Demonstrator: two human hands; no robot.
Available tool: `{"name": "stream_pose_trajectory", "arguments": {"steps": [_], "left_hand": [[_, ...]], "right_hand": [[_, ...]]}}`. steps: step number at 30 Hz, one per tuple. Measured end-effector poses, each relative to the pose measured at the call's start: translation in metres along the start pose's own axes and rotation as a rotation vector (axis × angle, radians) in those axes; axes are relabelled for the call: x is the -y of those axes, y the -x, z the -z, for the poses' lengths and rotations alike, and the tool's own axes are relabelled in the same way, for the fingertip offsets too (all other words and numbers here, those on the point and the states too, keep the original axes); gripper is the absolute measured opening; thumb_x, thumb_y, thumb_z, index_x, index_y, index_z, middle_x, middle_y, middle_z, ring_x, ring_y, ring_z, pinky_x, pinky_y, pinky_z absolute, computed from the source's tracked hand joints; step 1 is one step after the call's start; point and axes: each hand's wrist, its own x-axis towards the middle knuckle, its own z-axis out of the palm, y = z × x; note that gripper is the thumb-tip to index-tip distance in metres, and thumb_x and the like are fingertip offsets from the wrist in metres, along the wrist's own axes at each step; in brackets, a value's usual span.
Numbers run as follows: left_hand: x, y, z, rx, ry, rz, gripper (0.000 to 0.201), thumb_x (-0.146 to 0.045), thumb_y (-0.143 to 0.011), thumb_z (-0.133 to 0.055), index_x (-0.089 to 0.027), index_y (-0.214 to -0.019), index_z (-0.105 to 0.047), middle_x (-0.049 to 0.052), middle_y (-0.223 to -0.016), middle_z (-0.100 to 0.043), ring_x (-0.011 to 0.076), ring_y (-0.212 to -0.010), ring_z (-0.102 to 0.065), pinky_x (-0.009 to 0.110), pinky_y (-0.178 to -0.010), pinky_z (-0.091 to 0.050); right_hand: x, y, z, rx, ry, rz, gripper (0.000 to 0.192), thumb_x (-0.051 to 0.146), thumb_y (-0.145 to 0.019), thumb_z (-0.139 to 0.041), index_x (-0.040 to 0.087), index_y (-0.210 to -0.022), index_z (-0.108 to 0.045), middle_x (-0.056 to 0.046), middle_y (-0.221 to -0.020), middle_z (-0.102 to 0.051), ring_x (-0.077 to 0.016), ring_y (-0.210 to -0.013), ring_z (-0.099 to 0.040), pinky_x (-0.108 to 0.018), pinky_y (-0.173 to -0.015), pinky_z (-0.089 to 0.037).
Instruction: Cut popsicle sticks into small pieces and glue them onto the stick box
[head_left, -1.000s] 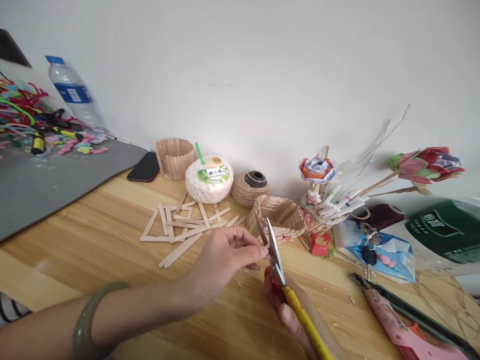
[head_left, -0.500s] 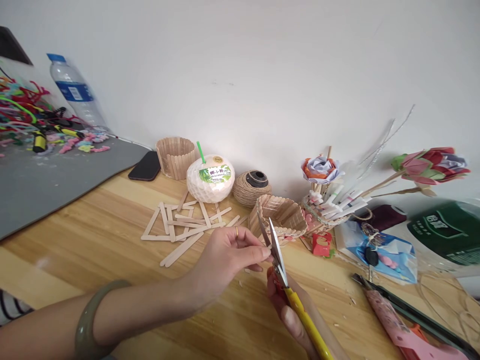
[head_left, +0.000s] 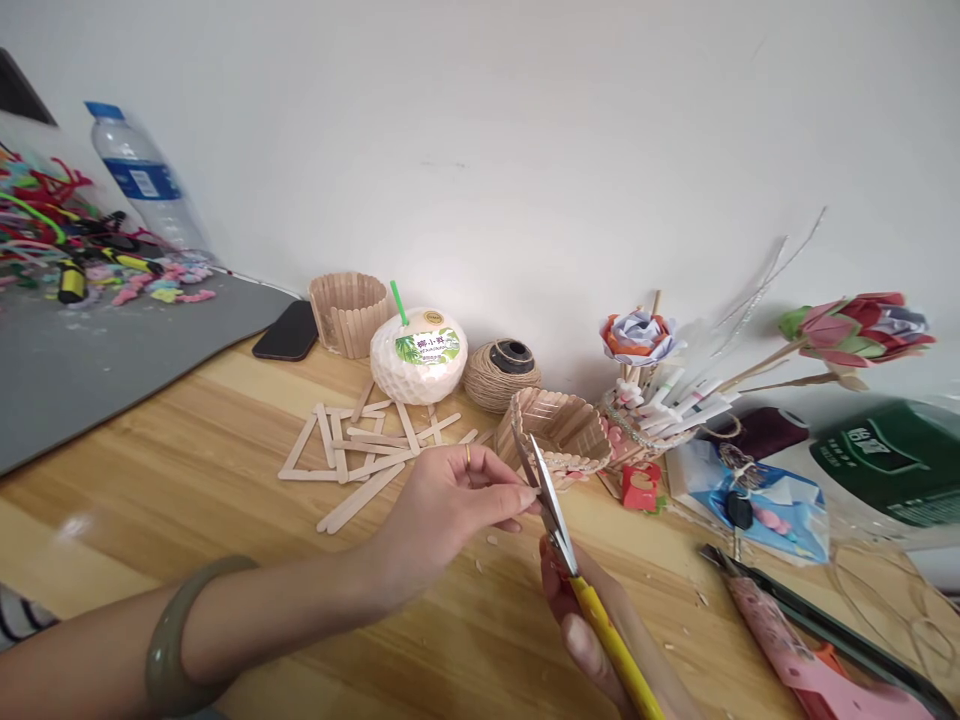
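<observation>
My right hand [head_left: 589, 625] is wrapped round a pair of scissors [head_left: 559, 520] with yellow and red handles, their blades parted and pointing up and away. Thumb and fingers of my left hand [head_left: 465, 500] are pinched together at the blades. Only a tiny pale end of whatever they pinch shows beside the blade, too small to name. Just behind the scissors stands an open container [head_left: 559, 430] made of wooden craft sticks. Loose craft sticks [head_left: 371, 445] lie in an overlapping heap left of it, beyond my left hand.
Along the wall stand a round stick container [head_left: 349, 315], a coconut [head_left: 420, 360] with a green straw, and a twine spool [head_left: 499, 375]. A phone [head_left: 286, 332] lies at left. Paper flowers [head_left: 640, 338], a hot glue gun [head_left: 814, 650] and a plastic bag [head_left: 780, 510] occupy the right. Small chips dot the table.
Both hands keep nearly the same pose, the left pinching at the parted scissor blades. The whole view has shifted slightly. A small pale chip shows more clearly on the table below my left hand.
</observation>
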Motion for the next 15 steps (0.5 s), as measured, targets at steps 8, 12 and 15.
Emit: {"name": "stream_pose_trajectory", "arguments": {"steps": [8,12,15], "left_hand": [[-0.001,-0.002,-0.001,-0.021,-0.023,-0.019,0.011,-0.02,-0.06,-0.072,-0.014,-0.06,-0.063,0.0,-0.061,-0.067,0.0101,-0.057,-0.059,0.022,-0.058,-0.048],[-0.001,-0.002,0.0,-0.023,-0.024,-0.024,0.012,-0.02,-0.061,-0.073,-0.013,-0.06,-0.063,0.0,-0.061,-0.067,0.0095,-0.057,-0.058,0.022,-0.058,-0.048],[-0.002,-0.003,0.003,-0.025,-0.022,-0.051,0.012,-0.021,-0.063,-0.073,-0.014,-0.062,-0.064,0.0,-0.063,-0.068,0.0094,-0.058,-0.058,0.022,-0.058,-0.047]], "right_hand": [[0.006,-0.003,0.0,0.012,-0.01,0.027,0.07,0.075,-0.07,-0.05,0.017,-0.106,-0.058,-0.01,-0.093,-0.06,-0.0291,-0.09,-0.054,-0.035,-0.079,-0.046],[0.011,-0.006,0.001,0.016,-0.002,0.051,0.063,0.076,-0.069,-0.051,0.018,-0.095,-0.057,-0.006,-0.084,-0.056,-0.0236,-0.08,-0.05,-0.032,-0.07,-0.043],[0.015,-0.008,0.0,0.029,0.015,0.086,0.062,0.078,-0.068,-0.047,0.018,-0.084,-0.053,-0.001,-0.072,-0.046,-0.0171,-0.068,-0.041,-0.028,-0.063,-0.038]]}}
